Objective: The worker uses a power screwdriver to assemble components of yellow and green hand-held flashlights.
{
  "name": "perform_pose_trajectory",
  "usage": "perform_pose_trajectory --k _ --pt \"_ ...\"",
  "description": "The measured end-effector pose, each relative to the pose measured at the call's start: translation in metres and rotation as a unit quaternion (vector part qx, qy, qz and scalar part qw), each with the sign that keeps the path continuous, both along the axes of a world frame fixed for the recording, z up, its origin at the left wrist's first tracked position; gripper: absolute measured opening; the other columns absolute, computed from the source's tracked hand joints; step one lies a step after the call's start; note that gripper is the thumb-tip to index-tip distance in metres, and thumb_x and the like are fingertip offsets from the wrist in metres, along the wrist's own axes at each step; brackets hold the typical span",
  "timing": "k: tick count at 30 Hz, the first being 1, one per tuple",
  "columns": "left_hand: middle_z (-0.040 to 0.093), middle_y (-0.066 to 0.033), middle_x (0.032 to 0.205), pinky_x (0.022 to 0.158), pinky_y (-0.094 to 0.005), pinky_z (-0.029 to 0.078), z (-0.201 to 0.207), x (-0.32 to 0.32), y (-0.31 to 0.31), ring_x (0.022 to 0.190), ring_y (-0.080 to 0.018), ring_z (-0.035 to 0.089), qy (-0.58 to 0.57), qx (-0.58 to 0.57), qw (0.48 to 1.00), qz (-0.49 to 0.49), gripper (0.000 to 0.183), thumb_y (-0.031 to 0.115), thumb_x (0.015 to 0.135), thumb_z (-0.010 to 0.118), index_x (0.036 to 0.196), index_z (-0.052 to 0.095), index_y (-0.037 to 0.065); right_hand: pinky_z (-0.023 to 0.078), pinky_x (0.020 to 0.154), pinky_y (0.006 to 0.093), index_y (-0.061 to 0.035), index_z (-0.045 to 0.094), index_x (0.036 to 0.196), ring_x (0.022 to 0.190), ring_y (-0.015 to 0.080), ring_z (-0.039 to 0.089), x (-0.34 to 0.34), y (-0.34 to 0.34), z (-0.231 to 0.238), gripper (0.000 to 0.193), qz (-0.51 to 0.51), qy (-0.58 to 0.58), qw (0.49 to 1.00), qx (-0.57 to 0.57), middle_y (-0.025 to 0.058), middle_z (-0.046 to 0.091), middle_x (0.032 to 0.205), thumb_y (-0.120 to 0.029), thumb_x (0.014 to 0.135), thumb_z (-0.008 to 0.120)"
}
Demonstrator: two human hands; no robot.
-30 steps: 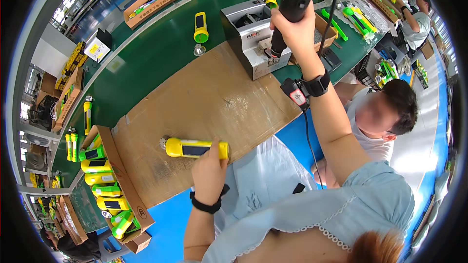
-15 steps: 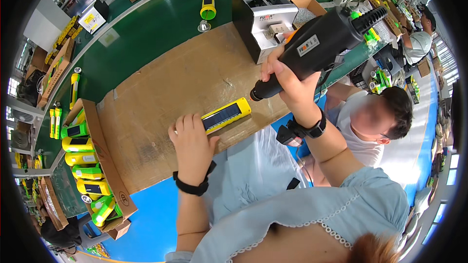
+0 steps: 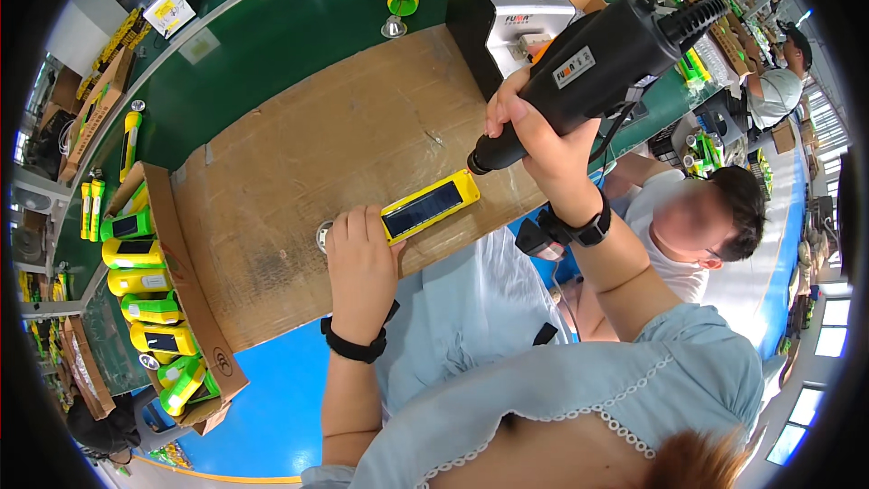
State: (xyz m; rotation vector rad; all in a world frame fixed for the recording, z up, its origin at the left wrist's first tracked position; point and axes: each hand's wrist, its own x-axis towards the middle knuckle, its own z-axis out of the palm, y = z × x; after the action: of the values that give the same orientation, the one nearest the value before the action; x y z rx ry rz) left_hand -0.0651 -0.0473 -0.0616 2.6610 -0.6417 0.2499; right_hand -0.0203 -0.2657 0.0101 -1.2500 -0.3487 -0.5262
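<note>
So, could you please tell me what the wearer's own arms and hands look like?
Both the left hand and the right hand are gloveless. A black wristband circles the left wrist; the right wrist has a black strap with a dark, boxy module. The right sleeve is short and pale blue.

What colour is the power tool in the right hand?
Mostly black: the power tool in the right hand shows best in the head view.
</note>
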Motion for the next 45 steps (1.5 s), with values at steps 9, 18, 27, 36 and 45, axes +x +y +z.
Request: perform_pose_trajectory --k 9,18,27,36,45 --pt "0.052 -0.0152 0.11 0.091 -0.0428 0.039 -0.007 -0.008 -0.004 0.104 -0.0338 0.049 -0.032 -0.012 0.999 0.032 0.051 0.007 0.068 0.073 0.113 0.049 -0.001 0.049 0.058 0.0277 0.0018 0.038 0.12 0.062 0.0128 0.058 0.003 0.004 -0.002 0.052 0.021 -0.001 1.0 -0.006 0.0068 0.058 0.073 0.007 0.073 0.059" --pt "0.055 -0.0163 0.105 0.087 -0.0434 0.04 0.004 0.008 0.004 0.099 -0.0351 0.051 0.06 -0.04 0.997 -0.002 0.046 0.01 0.07 0.072 0.11 0.052 -0.001 0.047 0.059 0.0297 0.0017 0.036 0.12 0.062 0.0152 0.056 0.019 0.012 -0.015 0.046 0.013 0.045 0.99 -0.136 0.0078 0.055 0.072 0.006 0.078 0.054" --pt "0.056 -0.0158 0.105 0.087 -0.0434 0.04 0.001 0.008 0.001 0.099 -0.035 0.051 0.042 -0.061 0.997 0.0 0.046 0.01 0.069 0.073 0.109 0.053 0.0 0.047 0.058 0.0293 0.0014 0.037 0.116 0.06 0.014 0.055 0.021 0.01 -0.019 0.044 0.012 0.067 0.985 -0.16 0.0069 0.055 0.072 0.007 0.076 0.054" --pt "0.057 -0.0165 0.103 0.085 -0.0434 0.04 0.005 0.007 0.005 0.097 -0.0362 0.051 0.033 -0.07 0.997 -0.003 0.043 0.009 0.069 0.073 0.107 0.054 0.0 0.049 0.056 0.029 0.0032 0.04 0.117 0.057 0.0154 0.059 0.012 -0.014 0.005 0.048 -0.014 -0.058 0.998 0.032 0.0089 0.059 0.069 0.007 0.073 0.057" --pt "0.057 -0.016 0.108 0.087 -0.0416 0.042 0.006 0.005 0.001 0.101 -0.0345 0.052 0.032 -0.057 0.998 -0.002 0.046 0.009 0.068 0.074 0.108 0.054 0.0 0.049 0.059 0.0261 0.002 0.05 0.108 0.058 0.0123 0.058 0.059 -0.089 0.037 0.039 -0.282 -0.133 0.95 -0.033 0.0049 0.06 0.072 0.0 0.073 0.067"
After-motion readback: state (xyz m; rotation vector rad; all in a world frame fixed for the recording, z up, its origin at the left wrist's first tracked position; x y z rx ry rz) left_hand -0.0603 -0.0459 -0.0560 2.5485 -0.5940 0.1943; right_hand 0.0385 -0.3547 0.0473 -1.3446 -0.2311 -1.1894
